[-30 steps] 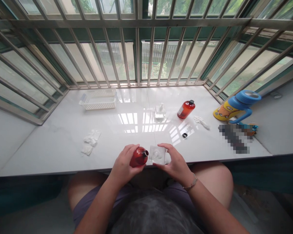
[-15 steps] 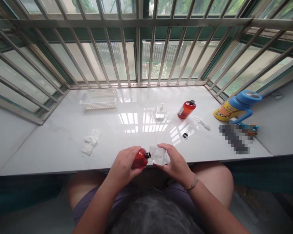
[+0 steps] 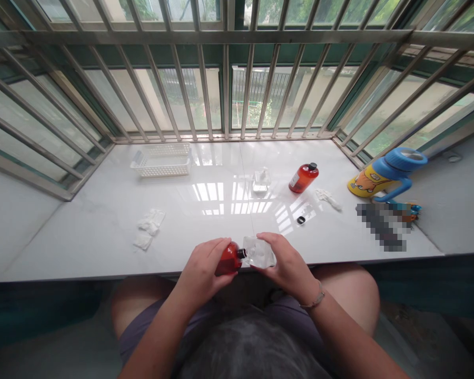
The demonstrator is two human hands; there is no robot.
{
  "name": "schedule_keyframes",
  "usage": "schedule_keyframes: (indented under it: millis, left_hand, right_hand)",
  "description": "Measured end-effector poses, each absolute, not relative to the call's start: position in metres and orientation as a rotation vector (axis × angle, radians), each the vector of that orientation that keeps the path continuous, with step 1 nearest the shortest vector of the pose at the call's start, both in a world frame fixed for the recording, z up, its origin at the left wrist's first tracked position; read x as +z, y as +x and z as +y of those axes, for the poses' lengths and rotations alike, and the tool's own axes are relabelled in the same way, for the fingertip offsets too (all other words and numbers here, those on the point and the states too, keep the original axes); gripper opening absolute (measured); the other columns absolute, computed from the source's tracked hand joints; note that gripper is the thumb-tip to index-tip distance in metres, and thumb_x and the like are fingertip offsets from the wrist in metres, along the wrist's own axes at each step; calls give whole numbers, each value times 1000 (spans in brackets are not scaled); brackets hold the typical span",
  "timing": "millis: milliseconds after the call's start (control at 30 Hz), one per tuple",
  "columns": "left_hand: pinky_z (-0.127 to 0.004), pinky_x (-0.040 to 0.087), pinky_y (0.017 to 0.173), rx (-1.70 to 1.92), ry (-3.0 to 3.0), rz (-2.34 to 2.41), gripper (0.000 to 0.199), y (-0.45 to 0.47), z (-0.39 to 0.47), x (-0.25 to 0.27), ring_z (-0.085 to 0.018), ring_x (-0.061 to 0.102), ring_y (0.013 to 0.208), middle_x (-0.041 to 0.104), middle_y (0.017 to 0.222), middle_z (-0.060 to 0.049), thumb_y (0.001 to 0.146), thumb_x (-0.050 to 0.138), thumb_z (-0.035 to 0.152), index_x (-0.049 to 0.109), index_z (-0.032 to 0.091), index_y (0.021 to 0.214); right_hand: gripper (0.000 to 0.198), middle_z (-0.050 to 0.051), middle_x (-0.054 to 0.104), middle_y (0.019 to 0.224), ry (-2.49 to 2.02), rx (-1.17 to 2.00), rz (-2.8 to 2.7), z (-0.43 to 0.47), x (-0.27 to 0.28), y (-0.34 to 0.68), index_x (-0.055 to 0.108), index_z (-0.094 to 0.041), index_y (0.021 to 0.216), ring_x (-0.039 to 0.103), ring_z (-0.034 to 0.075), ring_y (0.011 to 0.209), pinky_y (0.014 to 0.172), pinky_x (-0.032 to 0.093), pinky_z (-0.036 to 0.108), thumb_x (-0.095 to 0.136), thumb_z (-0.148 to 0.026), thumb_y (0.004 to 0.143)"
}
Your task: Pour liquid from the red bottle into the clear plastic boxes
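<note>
My left hand point(image 3: 199, 267) is wrapped round a red see-through bottle point(image 3: 228, 259), which lies tilted with its black uncapped neck pointing right. In my right hand point(image 3: 287, 266) is a clear square container point(image 3: 256, 252), gripped between thumb and fingers. The bottle's mouth is right at the container's left side; whether they touch, I cannot tell. Both are held at the table's front edge. A small black ring-shaped cap point(image 3: 300, 220) lies beyond my right hand. Farther back stand another clear container point(image 3: 261, 181) and a second red bottle point(image 3: 303, 179) with a black cap on.
A white perforated basket point(image 3: 161, 171) sits at the back left. Crumpled white tissues point(image 3: 150, 223) lie on the left, and another white tissue point(image 3: 328, 200) on the right. At far right stands a yellow and blue flask point(image 3: 373, 181) near a blurred-out dark object point(image 3: 381, 229). Metal window bars point(image 3: 225, 95) close off the back.
The clear container has tipped slightly in my right hand, and the bottle's neck has come closer to it. The whole view has shifted a little; things on the table stay put.
</note>
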State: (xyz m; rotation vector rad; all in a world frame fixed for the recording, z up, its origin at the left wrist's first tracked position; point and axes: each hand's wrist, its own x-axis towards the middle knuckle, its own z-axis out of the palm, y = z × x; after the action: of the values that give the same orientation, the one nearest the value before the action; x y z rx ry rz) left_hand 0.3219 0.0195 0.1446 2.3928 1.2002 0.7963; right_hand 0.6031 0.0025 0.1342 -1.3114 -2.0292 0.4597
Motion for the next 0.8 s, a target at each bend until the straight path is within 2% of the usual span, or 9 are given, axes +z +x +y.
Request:
schedule_keyframes:
  millis: [467, 800]
  left_hand:
    - [-54, 59, 109, 773, 2362, 1198, 83, 324, 19, 137, -36, 71, 128, 71, 143, -11, 79, 91, 25, 51, 31, 152]
    - [-53, 58, 110, 745, 2312, 1209, 84, 323, 18, 134, -35, 70, 129, 70, 145, -11, 78, 92, 26, 50, 30, 151]
  right_hand:
    - [67, 12, 69, 135, -1284, 421, -2135, 4, 144, 606, 48, -32, 153, 66, 35, 126, 107, 60, 57, 77, -24, 93]
    - [65, 14, 69, 136, -1286, 372, -2187, 6, 150, 605, 52, -25, 150, 66, 34, 125, 107, 60, 56, 78, -19, 91]
